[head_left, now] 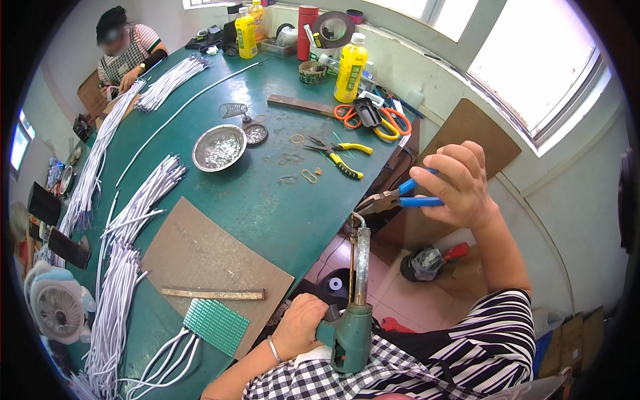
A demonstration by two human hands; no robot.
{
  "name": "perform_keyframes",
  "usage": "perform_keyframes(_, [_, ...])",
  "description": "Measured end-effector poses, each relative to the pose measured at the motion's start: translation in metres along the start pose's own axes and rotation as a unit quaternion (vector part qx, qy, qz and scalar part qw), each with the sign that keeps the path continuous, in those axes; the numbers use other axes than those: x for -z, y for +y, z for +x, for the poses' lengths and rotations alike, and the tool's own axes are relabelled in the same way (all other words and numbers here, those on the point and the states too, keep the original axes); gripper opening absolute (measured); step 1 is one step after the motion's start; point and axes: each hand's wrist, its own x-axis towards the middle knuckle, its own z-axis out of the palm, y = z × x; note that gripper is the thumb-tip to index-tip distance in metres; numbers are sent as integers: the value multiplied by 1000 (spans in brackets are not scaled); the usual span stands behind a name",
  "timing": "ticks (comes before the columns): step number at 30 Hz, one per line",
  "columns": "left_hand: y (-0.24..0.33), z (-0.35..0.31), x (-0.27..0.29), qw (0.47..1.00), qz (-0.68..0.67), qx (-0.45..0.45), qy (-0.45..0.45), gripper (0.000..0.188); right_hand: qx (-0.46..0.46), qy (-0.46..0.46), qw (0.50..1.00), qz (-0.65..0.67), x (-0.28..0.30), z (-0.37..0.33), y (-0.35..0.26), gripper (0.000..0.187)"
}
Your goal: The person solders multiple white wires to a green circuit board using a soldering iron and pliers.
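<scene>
My left hand [303,325] is wrapped round the handle of a green soldering gun [353,337], which points upward by the table's edge. Its metal barrel ends in a bent tip. My right hand [460,183] grips blue-handled pliers [408,193], their handles spread apart. The pliers' jaws are right at the bent tip; whether they touch or pinch it, I cannot tell. Left of my left hand, a green circuit panel [217,327] with white wires lies partly on a brown board [207,253]. A narrow wooden strip [213,293] rests on that board.
Bundles of white wires [113,313] run along the table's left side. A metal bowl [220,148] of shiny bits, yellow-handled pliers [340,157], orange-handled scissors [347,117] and a yellow bottle [351,67] stand or lie farther off. Another person [127,53] sits at the far left; a fan [59,307] is nearer.
</scene>
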Motion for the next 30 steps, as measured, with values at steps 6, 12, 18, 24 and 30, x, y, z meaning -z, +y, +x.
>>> perform_keyframes(6, [1,2,1,1000,7,-5,1,58,34,-3,999,-15,6,6,7,46])
perform_keyframes(12, [0,2,0,1000,4,-18,13,56,47,-21,999,0,5,7,9,44])
perform_keyframes(18, [-1,2,-1,1000,-3,-14,8,58,42,-23,999,4,5,7,9,43])
perform_keyframes(24, [-1,1,-2,1000,4,-10,2,58,61,-28,998,3,4,7,12,41])
perform_keyframes(30, [-1,1,-3,1000,2,-6,9,57,67,-30,997,11,6,11,13,40])
